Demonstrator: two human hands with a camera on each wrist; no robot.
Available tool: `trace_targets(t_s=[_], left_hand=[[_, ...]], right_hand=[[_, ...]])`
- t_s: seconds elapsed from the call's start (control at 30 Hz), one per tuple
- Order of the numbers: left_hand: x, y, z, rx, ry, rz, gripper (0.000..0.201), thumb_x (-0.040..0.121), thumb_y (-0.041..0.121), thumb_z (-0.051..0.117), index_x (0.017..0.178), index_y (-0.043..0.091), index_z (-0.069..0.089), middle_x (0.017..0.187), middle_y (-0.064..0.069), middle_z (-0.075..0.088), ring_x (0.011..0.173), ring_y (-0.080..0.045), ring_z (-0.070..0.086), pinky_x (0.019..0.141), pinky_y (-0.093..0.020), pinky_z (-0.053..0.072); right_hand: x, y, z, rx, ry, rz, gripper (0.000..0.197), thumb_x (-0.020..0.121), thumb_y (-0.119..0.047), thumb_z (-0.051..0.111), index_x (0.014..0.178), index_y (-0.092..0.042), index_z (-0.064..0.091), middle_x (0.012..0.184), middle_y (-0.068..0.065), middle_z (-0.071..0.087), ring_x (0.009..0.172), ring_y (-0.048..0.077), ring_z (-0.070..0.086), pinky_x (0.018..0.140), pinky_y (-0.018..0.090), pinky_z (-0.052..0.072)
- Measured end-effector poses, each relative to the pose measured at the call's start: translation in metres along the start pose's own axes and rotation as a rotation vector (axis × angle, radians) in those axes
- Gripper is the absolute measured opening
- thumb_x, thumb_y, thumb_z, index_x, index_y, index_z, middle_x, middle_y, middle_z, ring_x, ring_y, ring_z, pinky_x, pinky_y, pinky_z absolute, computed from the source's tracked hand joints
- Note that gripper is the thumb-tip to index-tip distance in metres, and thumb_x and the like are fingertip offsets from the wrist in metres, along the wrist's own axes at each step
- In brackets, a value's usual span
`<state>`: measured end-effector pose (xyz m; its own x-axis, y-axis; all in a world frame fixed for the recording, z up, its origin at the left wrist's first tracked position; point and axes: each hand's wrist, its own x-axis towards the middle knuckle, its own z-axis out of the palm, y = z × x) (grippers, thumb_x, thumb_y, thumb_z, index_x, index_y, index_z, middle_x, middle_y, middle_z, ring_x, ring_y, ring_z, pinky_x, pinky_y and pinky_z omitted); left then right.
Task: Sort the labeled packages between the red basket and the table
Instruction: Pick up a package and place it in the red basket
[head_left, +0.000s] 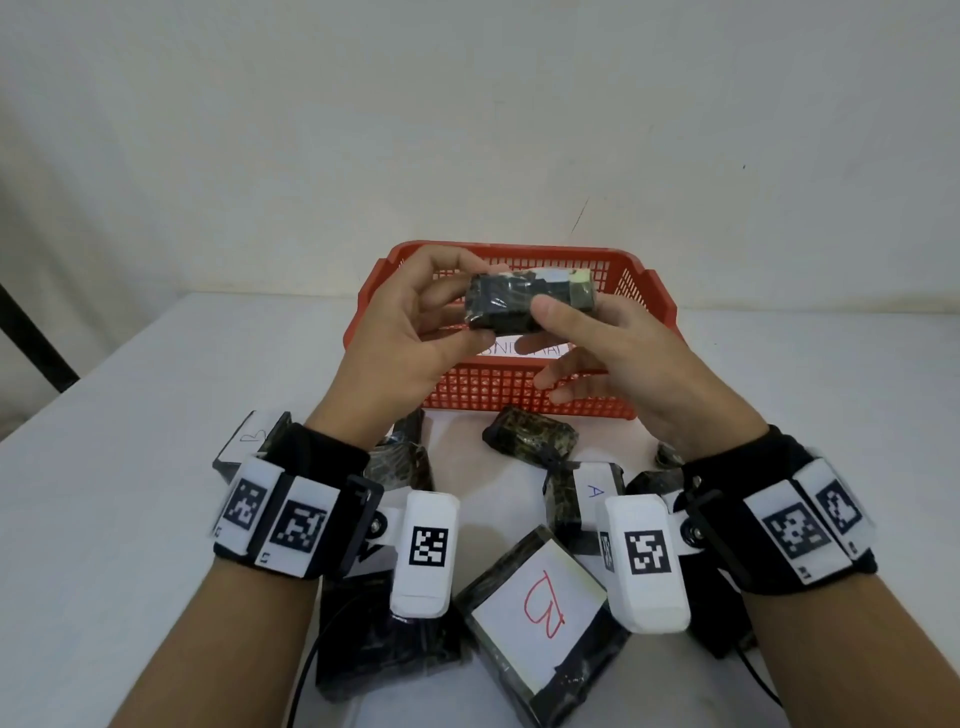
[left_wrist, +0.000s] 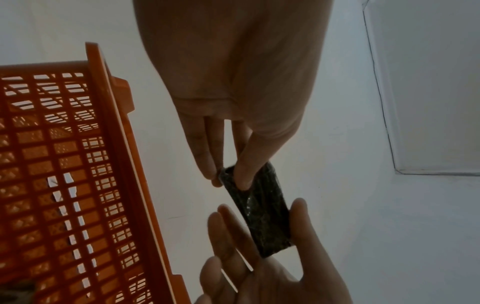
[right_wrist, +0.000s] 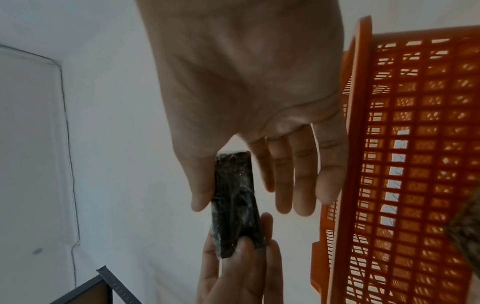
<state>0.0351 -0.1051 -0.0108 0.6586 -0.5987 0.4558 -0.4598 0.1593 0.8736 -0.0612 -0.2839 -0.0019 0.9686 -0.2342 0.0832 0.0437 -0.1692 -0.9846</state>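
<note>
Above the red basket (head_left: 519, 395) I hold a small black wrapped package (head_left: 519, 306) with both hands. My left hand (head_left: 462, 306) pinches its left end between thumb and fingers. At the other end my right hand (head_left: 550, 338) has its thumb on the front and its fingers behind and below. In the left wrist view the left fingers (left_wrist: 207, 164) clamp the package (left_wrist: 262, 211) next to the basket (left_wrist: 64, 185). From the right wrist, the package (right_wrist: 233, 201) stands between the right thumb and fingers (right_wrist: 285, 185), with the basket (right_wrist: 415, 164) alongside. No label letter shows on the held package.
Several black packages lie on the white table (head_left: 130, 415) in front of the basket: one labelled B (head_left: 543, 603), one labelled A (head_left: 592, 493), one showing no label (head_left: 530, 434), another B (head_left: 249, 441) at the left. A white paper strip (head_left: 524, 351) lies in the basket.
</note>
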Motion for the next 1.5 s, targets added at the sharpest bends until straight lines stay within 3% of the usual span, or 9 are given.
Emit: trace_targets(t_s=[0.3, 0.4, 0.53, 0.67, 0.8, 0.9, 1.13, 1.27, 1.5], left_hand=[[-0.001, 0.000, -0.002, 0.023, -0.044, -0.004, 0.037, 0.086, -0.001, 0.064, 0.120, 0.013, 0.058, 0.135, -0.002, 0.062, 0.124, -0.023, 0.062, 0.104, -0.044, 0.052], [-0.002, 0.003, 0.000, 0.029, -0.015, -0.022, 0.034, 0.091, 0.014, 0.060, 0.125, 0.014, 0.057, 0.134, -0.002, 0.062, 0.123, -0.021, 0.062, 0.101, -0.041, 0.053], [0.000, 0.001, 0.001, 0.131, 0.047, -0.121, 0.028, 0.100, 0.033, 0.059, 0.124, 0.020, 0.063, 0.119, 0.004, 0.069, 0.101, -0.014, 0.072, 0.089, -0.039, 0.061], [0.002, 0.001, -0.002, 0.125, 0.114, -0.113, 0.024, 0.096, 0.023, 0.064, 0.119, 0.018, 0.069, 0.106, 0.003, 0.074, 0.078, -0.010, 0.073, 0.074, -0.030, 0.060], [0.001, 0.002, -0.009, 0.060, 0.107, -0.101, 0.029, 0.093, 0.018, 0.070, 0.119, 0.029, 0.068, 0.113, 0.001, 0.075, 0.092, -0.021, 0.075, 0.084, -0.038, 0.059], [-0.002, 0.004, -0.012, 0.049, 0.094, -0.077, 0.038, 0.089, 0.010, 0.073, 0.121, 0.028, 0.067, 0.116, 0.005, 0.073, 0.099, -0.015, 0.071, 0.084, -0.044, 0.061], [-0.003, 0.005, -0.008, 0.047, 0.053, -0.057, 0.044, 0.084, 0.007, 0.077, 0.121, 0.029, 0.066, 0.126, 0.010, 0.066, 0.098, -0.015, 0.067, 0.081, -0.053, 0.061], [-0.003, 0.004, -0.008, 0.035, 0.059, -0.069, 0.050, 0.076, 0.017, 0.079, 0.121, 0.032, 0.064, 0.123, 0.014, 0.066, 0.094, -0.007, 0.066, 0.083, -0.041, 0.061], [0.000, -0.001, -0.007, 0.069, -0.008, -0.032, 0.061, 0.080, -0.004, 0.078, 0.131, 0.024, 0.061, 0.114, 0.008, 0.065, 0.101, -0.008, 0.064, 0.089, -0.028, 0.056]], right_hand=[[0.007, 0.009, -0.005, -0.047, 0.131, -0.138, 0.020, 0.089, -0.023, 0.078, 0.104, -0.010, 0.074, 0.085, -0.001, 0.078, 0.071, 0.010, 0.072, 0.069, 0.026, 0.061], [0.006, 0.008, -0.003, -0.108, 0.135, -0.222, 0.007, 0.090, -0.019, 0.078, 0.091, -0.015, 0.072, 0.081, -0.001, 0.075, 0.075, 0.011, 0.073, 0.078, 0.037, 0.064], [0.006, 0.008, -0.003, -0.173, 0.133, -0.276, 0.010, 0.090, -0.023, 0.080, 0.084, -0.019, 0.073, 0.087, 0.013, 0.076, 0.084, 0.033, 0.076, 0.084, 0.060, 0.061], [0.007, 0.011, -0.004, -0.187, 0.140, -0.302, 0.017, 0.082, -0.025, 0.086, 0.096, -0.027, 0.078, 0.091, 0.001, 0.078, 0.089, 0.028, 0.076, 0.085, 0.059, 0.060], [0.003, 0.007, -0.006, -0.148, 0.077, -0.218, 0.061, 0.075, -0.040, 0.083, 0.133, -0.033, 0.066, 0.117, -0.006, 0.074, 0.099, 0.017, 0.077, 0.084, 0.036, 0.064], [-0.001, 0.002, -0.006, -0.136, 0.034, -0.143, 0.079, 0.072, -0.054, 0.073, 0.147, -0.039, 0.052, 0.127, -0.007, 0.069, 0.094, 0.016, 0.078, 0.083, 0.035, 0.065], [0.003, 0.004, -0.005, -0.169, 0.117, -0.167, 0.031, 0.090, -0.029, 0.077, 0.119, -0.019, 0.075, 0.095, -0.004, 0.079, 0.079, 0.006, 0.076, 0.067, 0.023, 0.060], [0.004, 0.004, -0.008, -0.259, 0.172, -0.261, 0.020, 0.090, -0.028, 0.078, 0.109, -0.021, 0.078, 0.094, -0.005, 0.080, 0.083, 0.011, 0.077, 0.076, 0.032, 0.062], [0.004, 0.005, -0.004, -0.219, 0.184, -0.292, 0.008, 0.091, -0.023, 0.078, 0.098, -0.018, 0.079, 0.087, 0.001, 0.080, 0.080, 0.019, 0.076, 0.076, 0.040, 0.063]])
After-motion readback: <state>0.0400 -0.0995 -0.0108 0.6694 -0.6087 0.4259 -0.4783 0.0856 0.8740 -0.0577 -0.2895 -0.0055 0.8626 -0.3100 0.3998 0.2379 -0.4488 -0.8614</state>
